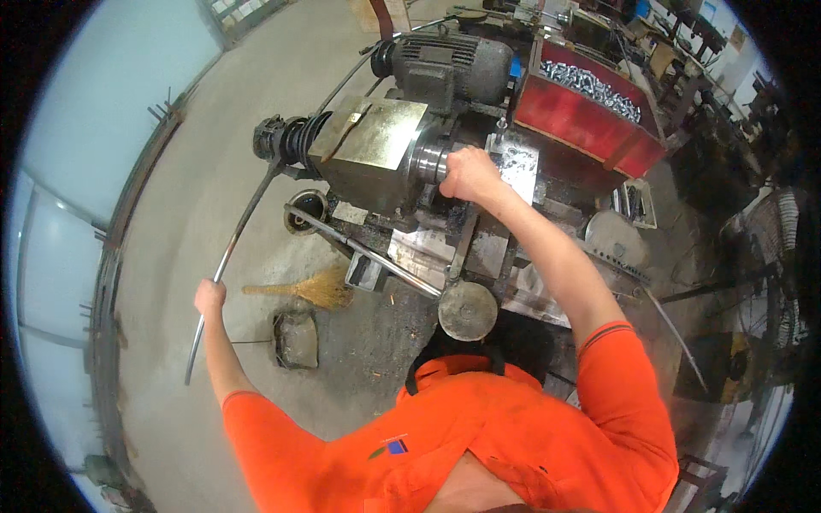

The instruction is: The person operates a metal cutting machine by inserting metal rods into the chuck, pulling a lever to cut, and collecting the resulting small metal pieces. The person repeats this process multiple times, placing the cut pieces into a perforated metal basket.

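Steel lever, nine o'clock: the left hand gripped it.
The right hand was curled at the spindle, near twelve, its hold hidden; grey floor lay at ten.

A pale bluish wall runs along the left beside a grey floor, stained dark toward the middle

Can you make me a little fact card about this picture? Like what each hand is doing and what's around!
Left hand: wrapped around a long metal rod
Right hand: curled up at the shiny round part of the machine; anything inside it is hidden
Red bin: holds lots of small shiny metal pieces
On the floor: a straw broom and a dustpan
Shirt: orange
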Action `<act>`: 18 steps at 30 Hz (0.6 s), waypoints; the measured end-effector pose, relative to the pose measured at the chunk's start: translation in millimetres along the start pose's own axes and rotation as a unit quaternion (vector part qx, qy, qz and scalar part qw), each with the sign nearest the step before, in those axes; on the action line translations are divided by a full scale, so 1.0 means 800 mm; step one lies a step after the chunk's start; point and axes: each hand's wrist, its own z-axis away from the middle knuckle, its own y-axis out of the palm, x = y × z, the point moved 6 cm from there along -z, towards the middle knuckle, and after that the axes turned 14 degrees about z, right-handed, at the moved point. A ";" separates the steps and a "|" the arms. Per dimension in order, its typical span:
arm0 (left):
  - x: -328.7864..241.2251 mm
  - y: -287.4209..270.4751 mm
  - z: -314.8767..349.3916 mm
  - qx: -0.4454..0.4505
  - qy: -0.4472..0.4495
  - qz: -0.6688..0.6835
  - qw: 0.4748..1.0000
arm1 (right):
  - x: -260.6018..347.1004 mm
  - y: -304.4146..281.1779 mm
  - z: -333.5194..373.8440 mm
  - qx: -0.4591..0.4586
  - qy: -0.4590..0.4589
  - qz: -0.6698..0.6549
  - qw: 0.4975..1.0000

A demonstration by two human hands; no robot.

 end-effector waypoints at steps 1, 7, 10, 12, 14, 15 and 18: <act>0.002 0.002 0.002 0.015 -0.018 0.009 1.000 | 0.000 -0.001 0.001 0.015 -0.001 -0.008 1.000; -0.064 0.002 0.162 -0.012 0.113 0.139 0.984 | -0.008 0.007 0.001 0.005 0.005 -0.029 1.000; -0.105 0.000 0.228 0.019 0.029 0.114 0.993 | -0.002 0.008 0.001 0.038 0.007 -0.003 0.999; -0.113 -0.003 0.239 -0.001 0.069 0.135 0.988 | -0.012 0.002 0.010 0.030 0.018 0.023 0.999; -0.080 0.008 0.213 0.018 0.082 0.176 0.981 | -0.029 -0.032 0.020 0.033 0.042 0.041 0.998; -0.089 0.001 0.217 0.044 0.066 0.187 0.979 | -0.046 -0.056 0.029 0.040 0.064 0.054 0.996; -0.072 0.019 0.192 0.054 0.099 0.165 0.980 | -0.133 -0.130 0.050 -0.008 0.120 0.045 0.992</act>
